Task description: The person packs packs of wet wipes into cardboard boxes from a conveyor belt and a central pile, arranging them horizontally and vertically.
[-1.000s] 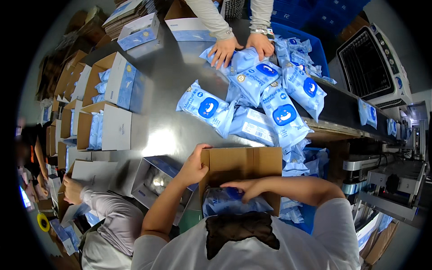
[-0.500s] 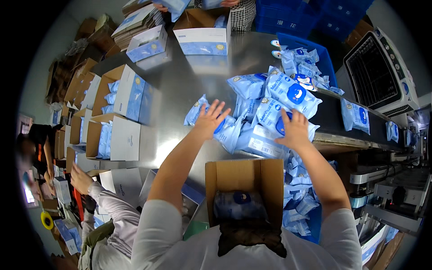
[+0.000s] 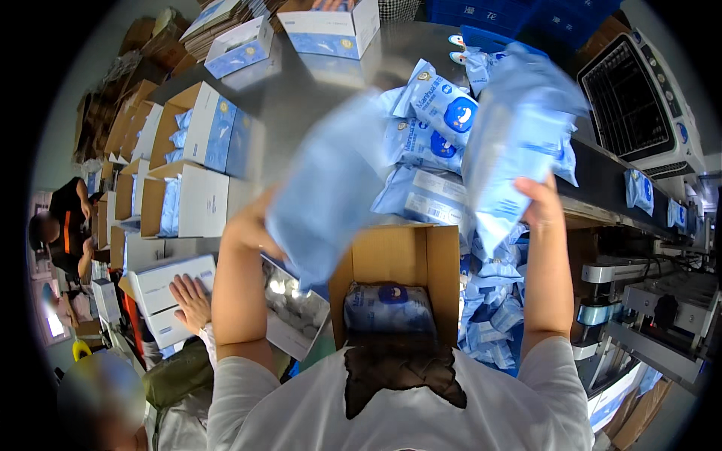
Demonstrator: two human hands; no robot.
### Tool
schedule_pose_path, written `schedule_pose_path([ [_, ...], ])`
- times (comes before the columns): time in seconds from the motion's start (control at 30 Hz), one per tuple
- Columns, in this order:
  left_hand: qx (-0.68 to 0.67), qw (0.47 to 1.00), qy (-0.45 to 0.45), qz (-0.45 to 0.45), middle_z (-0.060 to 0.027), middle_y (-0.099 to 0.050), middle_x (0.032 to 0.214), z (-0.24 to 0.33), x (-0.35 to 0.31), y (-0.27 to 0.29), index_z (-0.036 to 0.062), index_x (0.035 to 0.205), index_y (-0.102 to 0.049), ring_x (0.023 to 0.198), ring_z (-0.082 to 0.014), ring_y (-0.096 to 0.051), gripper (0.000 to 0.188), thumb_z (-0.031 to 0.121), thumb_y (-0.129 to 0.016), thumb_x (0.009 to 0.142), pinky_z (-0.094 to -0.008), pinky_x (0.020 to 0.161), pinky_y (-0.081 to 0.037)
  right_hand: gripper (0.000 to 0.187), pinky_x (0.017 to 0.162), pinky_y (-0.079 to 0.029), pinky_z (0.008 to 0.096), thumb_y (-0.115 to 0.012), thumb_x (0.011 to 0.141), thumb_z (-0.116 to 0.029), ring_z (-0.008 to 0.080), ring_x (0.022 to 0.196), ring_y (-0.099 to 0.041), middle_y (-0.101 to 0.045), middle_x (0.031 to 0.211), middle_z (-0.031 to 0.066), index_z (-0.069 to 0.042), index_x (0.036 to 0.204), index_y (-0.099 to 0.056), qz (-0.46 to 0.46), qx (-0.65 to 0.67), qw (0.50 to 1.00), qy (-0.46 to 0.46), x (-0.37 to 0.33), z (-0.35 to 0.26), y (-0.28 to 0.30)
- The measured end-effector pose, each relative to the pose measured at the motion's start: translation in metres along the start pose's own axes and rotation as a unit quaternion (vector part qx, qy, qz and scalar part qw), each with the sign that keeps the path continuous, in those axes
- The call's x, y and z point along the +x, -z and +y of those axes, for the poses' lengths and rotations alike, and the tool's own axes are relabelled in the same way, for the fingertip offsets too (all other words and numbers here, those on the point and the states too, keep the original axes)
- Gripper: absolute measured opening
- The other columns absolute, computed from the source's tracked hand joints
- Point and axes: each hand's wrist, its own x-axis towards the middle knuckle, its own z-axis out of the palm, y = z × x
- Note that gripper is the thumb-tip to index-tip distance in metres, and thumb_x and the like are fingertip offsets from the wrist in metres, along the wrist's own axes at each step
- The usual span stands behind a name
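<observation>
A blue wipes packet (image 3: 331,180), smeared by motion, hangs over the metal table in my left hand (image 3: 258,225), which is closed on its lower end; its fingers are partly hidden. On the other side, my right hand (image 3: 540,201) grips another raised wipes packet (image 3: 505,161) by its lower right edge. Between and beyond the two lie several more blue packets (image 3: 432,143) in a loose pile. Just in front of my body stands an open cardboard box (image 3: 395,252), with blue packets (image 3: 387,308) lying flat inside it.
Blue bins of packets stand at the far right and below my right arm. A conveyor (image 3: 594,169) carries packets on the right. Part-filled boxes (image 3: 207,199) line the left. A co-worker's hand (image 3: 192,303) rests on a white box (image 3: 169,289) near my left elbow.
Both hands were spread on the pile; now each has lifted a packet, the left drawn back toward me. The co-worker's hand has come down onto the white box. My view has shifted slightly.
</observation>
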Motion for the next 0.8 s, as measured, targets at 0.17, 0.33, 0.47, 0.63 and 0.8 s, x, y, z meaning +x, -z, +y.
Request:
schedule_pose_path([
  [0.17, 0.378, 0.902, 0.136, -0.157, -0.0257, -0.024, 0.14, -0.053, 0.055, -0.081, 0.0082, 0.143, -0.012, 0.129, -0.0375, -0.027, 0.111, 0.029, -0.076, 0.054, -0.0406, 0.106, -0.023, 0.092, 0.101, -0.035, 0.0406, -0.074, 0.054, -0.021, 0.03, 0.12, -0.044, -0.045, 0.127, 0.0178, 0.0, 0.133, -0.032, -0.222, 0.118, 0.961, 0.11, -0.038, -0.022, 0.008],
  [0.33, 0.407, 0.856, 0.265, -0.178, -0.0187, -0.041, 0.133, -0.18, 0.093, -0.068, 0.0099, 0.137, -0.032, 0.124, -0.0327, -0.036, 0.088, 0.037, -0.067, 0.061, -0.0397, 0.101, -0.031, 0.1, 0.104, -0.029, 0.0358, -0.074, 0.053, -0.02, 0.0271, 0.125, -0.037, -0.036, 0.135, 0.0161, -0.002, 0.138, -0.025, -0.41, -0.025, 0.907, 0.093, -0.063, -0.03, -0.064],
  [0.47, 0.436, 0.884, 0.148, -0.081, -0.0185, -0.041, 0.133, -0.227, 0.09, -0.089, 0.0103, 0.136, -0.035, 0.124, -0.0333, -0.036, 0.081, 0.038, -0.065, 0.066, -0.0409, 0.101, -0.03, 0.106, 0.106, -0.023, 0.032, -0.074, 0.052, -0.019, 0.0248, 0.129, -0.031, -0.029, 0.142, 0.0147, -0.003, 0.142, -0.019, -0.547, -0.225, 0.806, 0.023, -0.059, 0.012, -0.107],
  [0.63, 0.496, 0.866, -0.01, 0.062, -0.0184, -0.041, 0.133, -0.258, 0.073, -0.116, 0.0108, 0.134, -0.038, 0.123, -0.0342, -0.037, 0.072, 0.038, -0.063, 0.073, -0.0424, 0.101, -0.03, 0.082, 0.099, -0.034, 0.0334, -0.069, 0.069, -0.016, 0.028, 0.119, -0.044, -0.038, 0.138, 0.0149, -0.018, 0.141, -0.029, -0.493, -0.484, 0.719, -0.069, -0.029, 0.089, -0.096],
  [0.8, 0.483, 0.865, 0.075, 0.115, -0.0191, -0.036, 0.136, -0.276, 0.071, -0.13, 0.0084, 0.133, -0.037, 0.128, -0.0339, -0.029, 0.07, 0.051, -0.055, 0.081, -0.0463, 0.106, -0.022, 0.063, 0.087, -0.046, 0.04, -0.062, 0.074, -0.01, 0.0337, 0.107, -0.053, -0.046, 0.13, 0.0136, -0.022, 0.132, -0.043, -0.372, -0.786, 0.474, 0.141, -0.104, 0.074, -0.166],
])
